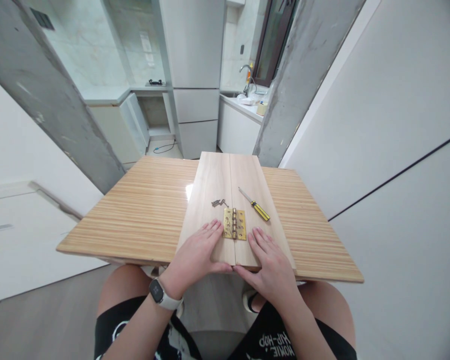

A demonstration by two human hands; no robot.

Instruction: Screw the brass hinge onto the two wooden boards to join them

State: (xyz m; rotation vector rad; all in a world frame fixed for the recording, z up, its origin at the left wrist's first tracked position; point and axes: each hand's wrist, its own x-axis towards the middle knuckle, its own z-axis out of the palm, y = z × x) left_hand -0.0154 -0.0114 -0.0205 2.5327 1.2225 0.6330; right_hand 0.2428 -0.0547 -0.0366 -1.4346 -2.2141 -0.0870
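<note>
Two pale wooden boards lie side by side on the table, the left board (210, 175) and the right board (247, 170) meeting at a narrow seam. A brass hinge (234, 224) lies unfolded across that seam, its knuckle along the line. My left hand (198, 250) rests flat on the left board, fingertips beside the hinge and thumb at the near edge. On the right board lies my right hand (270, 265), fingers stretched out, its thumb close to the left one. Several screws (219, 203) sit beyond the hinge. A yellow-and-black screwdriver (260, 210) lies on the right board.
The wood-grain table (146, 200) extends to both sides of the boards, over my knees. Beyond it stand a tall fridge (195, 50), a counter with a sink and faucet (246, 75), and grey wall edges. White panels flank both sides.
</note>
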